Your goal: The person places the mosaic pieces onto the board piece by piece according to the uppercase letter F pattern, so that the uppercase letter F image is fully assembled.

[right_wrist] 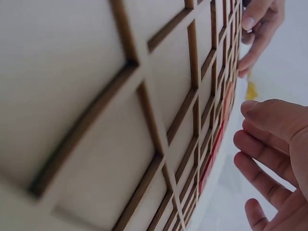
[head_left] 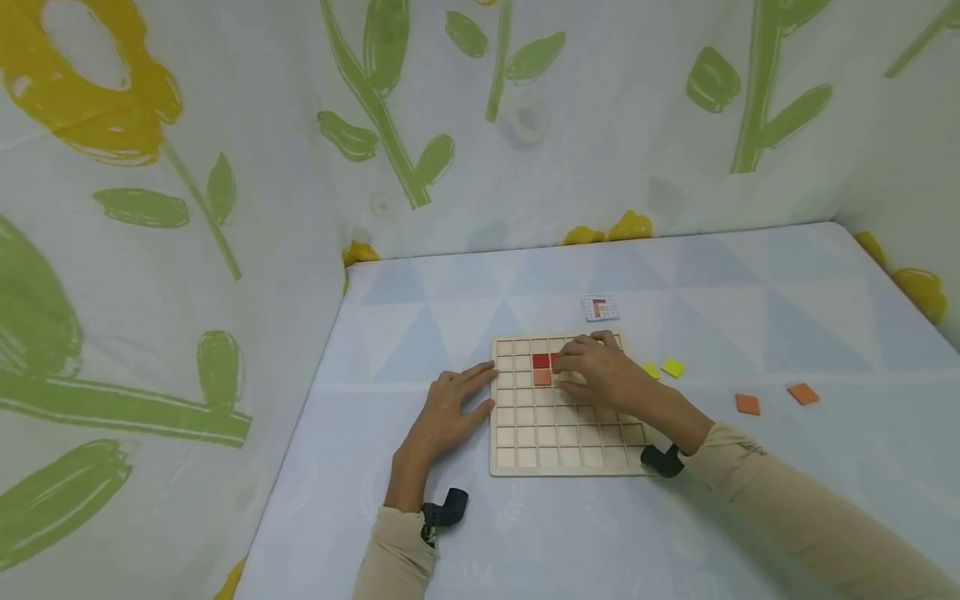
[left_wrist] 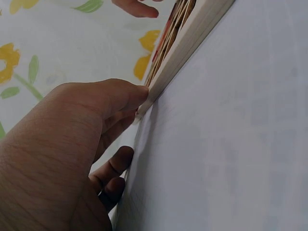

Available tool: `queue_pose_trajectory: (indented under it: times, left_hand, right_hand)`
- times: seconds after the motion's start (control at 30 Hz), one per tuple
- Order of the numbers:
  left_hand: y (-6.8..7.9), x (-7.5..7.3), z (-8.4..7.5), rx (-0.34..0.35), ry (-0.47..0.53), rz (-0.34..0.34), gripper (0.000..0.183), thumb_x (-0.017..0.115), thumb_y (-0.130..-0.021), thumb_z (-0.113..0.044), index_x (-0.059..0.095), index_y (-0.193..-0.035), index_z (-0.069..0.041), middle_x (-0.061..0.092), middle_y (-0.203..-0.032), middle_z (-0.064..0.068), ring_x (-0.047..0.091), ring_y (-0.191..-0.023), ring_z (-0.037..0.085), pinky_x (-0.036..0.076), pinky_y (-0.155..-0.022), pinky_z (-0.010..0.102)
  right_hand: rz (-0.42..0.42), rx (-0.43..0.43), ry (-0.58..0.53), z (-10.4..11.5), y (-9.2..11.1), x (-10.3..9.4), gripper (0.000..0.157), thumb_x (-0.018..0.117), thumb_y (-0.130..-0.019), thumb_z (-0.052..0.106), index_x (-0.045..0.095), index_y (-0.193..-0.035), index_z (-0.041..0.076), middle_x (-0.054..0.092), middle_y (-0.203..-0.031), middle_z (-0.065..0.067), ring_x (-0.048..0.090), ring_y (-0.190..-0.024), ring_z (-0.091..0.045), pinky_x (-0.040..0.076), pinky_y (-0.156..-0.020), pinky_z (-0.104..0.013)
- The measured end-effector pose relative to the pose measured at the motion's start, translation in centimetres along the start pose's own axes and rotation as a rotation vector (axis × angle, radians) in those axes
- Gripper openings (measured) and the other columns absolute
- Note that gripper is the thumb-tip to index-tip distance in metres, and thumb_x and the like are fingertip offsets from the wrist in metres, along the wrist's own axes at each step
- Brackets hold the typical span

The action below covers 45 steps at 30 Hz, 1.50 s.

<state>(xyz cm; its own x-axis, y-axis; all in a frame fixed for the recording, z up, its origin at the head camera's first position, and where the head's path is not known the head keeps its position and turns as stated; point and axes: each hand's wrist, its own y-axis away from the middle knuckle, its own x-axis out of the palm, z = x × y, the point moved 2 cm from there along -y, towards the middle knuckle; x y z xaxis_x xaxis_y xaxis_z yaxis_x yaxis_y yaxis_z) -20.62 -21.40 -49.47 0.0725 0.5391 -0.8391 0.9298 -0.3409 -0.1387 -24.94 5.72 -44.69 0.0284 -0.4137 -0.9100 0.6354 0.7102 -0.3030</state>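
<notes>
Head view: the board [head_left: 527,457] lies flat on the surface [head_left: 517,546] in front of you. Your left hand [head_left: 442,410] is at its 9 o'clock edge, fingers extended and parted, the tips touching the rim. Your right hand [head_left: 609,375] is over the upper part of the board, relaxed, its fingers loosely bent and apart in the right wrist view. From the board's middle, a red tile [head_left: 541,361] sits in a cell toward 11 o'clock, with an orange tile [head_left: 542,378] in the cell at its 6 o'clock. More red shows beside your right fingertips, partly hidden. Beyond the board, the card [head_left: 601,307] lies near 12 to 1 o'clock; yellow tiles [head_left: 672,367] lie at 2, loose orange tiles [head_left: 747,404] at 3.
</notes>
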Motion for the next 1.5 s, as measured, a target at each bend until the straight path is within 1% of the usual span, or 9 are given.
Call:
queue_pose_trajectory:
  times: [0.17, 0.3, 0.57, 0.83, 0.97, 1.1, 1.23, 1.37, 1.5]
  left_hand:
    - [0.1, -0.1, 0.0, 0.007, -0.003, -0.013, 0.050, 0.060, -0.098, -0.033, 0.055, -0.146, -0.023, 0.045, -0.153, -0.012, 0.048, -0.114, 0.024, 0.037, -0.092, 0.047]
    - [0.1, -0.1, -0.1, 0.013, 0.002, -0.012, 0.049, 0.061, -0.098, -0.033, 0.055, -0.146, -0.022, 0.045, -0.153, -0.012, 0.048, -0.113, 0.025, 0.037, -0.092, 0.047]
    - [0.0, 0.1, -0.4, 0.004, 0.026, -0.009, 0.049, 0.062, -0.097, -0.031, 0.056, -0.145, -0.021, 0.046, -0.152, -0.011, 0.048, -0.114, 0.026, 0.036, -0.094, 0.048]
    - [0.1, 0.3, 0.0, -0.018, 0.014, 0.002, 0.049, 0.060, -0.098, -0.035, 0.055, -0.146, -0.025, 0.043, -0.153, -0.016, 0.047, -0.116, 0.024, 0.036, -0.094, 0.046]
    - [0.1, 0.3, -0.1, -0.020, 0.022, -0.001, 0.049, 0.061, -0.098, -0.036, 0.055, -0.146, -0.026, 0.043, -0.153, -0.017, 0.047, -0.116, 0.023, 0.036, -0.094, 0.047]
    - [0.1, 0.4, -0.1, -0.019, 0.020, -0.004, 0.049, 0.061, -0.098, -0.036, 0.055, -0.146, -0.025, 0.044, -0.153, -0.015, 0.048, -0.116, 0.023, 0.036, -0.094, 0.047]
    - [0.2, 0.4, -0.2, -0.025, 0.022, 0.005, 0.050, 0.060, -0.098, -0.036, 0.055, -0.146, -0.025, 0.043, -0.153, -0.014, 0.047, -0.117, 0.024, 0.036, -0.094, 0.047]
    - [0.1, 0.3, -0.2, -0.029, 0.015, 0.017, 0.050, 0.060, -0.099, -0.037, 0.053, -0.147, -0.025, 0.042, -0.154, -0.015, 0.047, -0.117, 0.024, 0.035, -0.095, 0.047]
    - [0.1, 0.2, -0.1, -0.028, 0.019, 0.026, 0.050, 0.060, -0.099, -0.036, 0.053, -0.147, -0.025, 0.041, -0.155, -0.015, 0.047, -0.118, 0.024, 0.035, -0.096, 0.047]
  right_hand:
    - [-0.019, 0.007, 0.002, -0.2, 1.0, -0.6, 0.016, 0.083, -0.081, 0.011, 0.076, -0.094, 0.012, 0.070, -0.101, -0.001, 0.061, -0.103, -0.024, 0.036, -0.092, -0.053]
    - [-0.015, 0.035, 0.001, -0.4, 2.0, -1.0, 0.017, 0.084, -0.080, 0.011, 0.076, -0.094, 0.013, 0.070, -0.101, 0.000, 0.061, -0.103, -0.023, 0.034, -0.095, -0.053]
    - [-0.028, 0.062, 0.026, -1.1, 4.2, -2.4, 0.019, 0.085, -0.079, 0.011, 0.076, -0.096, 0.013, 0.070, -0.102, -0.001, 0.061, -0.101, -0.023, 0.035, -0.093, -0.053]
    - [-0.026, 0.095, 0.018, -1.6, 6.0, -3.4, 0.015, 0.082, -0.081, 0.011, 0.075, -0.095, 0.012, 0.071, -0.102, -0.002, 0.062, -0.102, -0.026, 0.034, -0.094, -0.056]
    - [-0.037, 0.091, 0.021, -1.8, 7.0, -3.7, 0.018, 0.084, -0.080, 0.011, 0.075, -0.096, 0.011, 0.071, -0.102, -0.003, 0.063, -0.102, -0.026, 0.035, -0.093, -0.055]
    - [-0.072, 0.066, 0.045, -1.9, 8.0, -3.9, 0.022, 0.085, -0.076, 0.008, 0.075, -0.095, 0.011, 0.071, -0.100, -0.003, 0.063, -0.098, -0.026, 0.036, -0.089, -0.053]
    - [-0.099, 0.054, 0.073, -1.9, 8.9, -4.1, 0.023, 0.086, -0.074, 0.007, 0.075, -0.093, 0.013, 0.071, -0.099, -0.002, 0.063, -0.096, -0.025, 0.037, -0.088, -0.055]
    - [-0.107, 0.062, 0.093, -1.9, 9.6, -4.4, 0.022, 0.086, -0.074, 0.008, 0.075, -0.093, 0.013, 0.071, -0.099, -0.002, 0.063, -0.096, -0.025, 0.038, -0.088, -0.058]
    - [-0.090, 0.090, 0.098, -2.0, 10.4, -4.6, 0.022, 0.086, -0.076, 0.010, 0.075, -0.094, 0.014, 0.071, -0.100, -0.002, 0.063, -0.097, -0.026, 0.038, -0.088, -0.056]
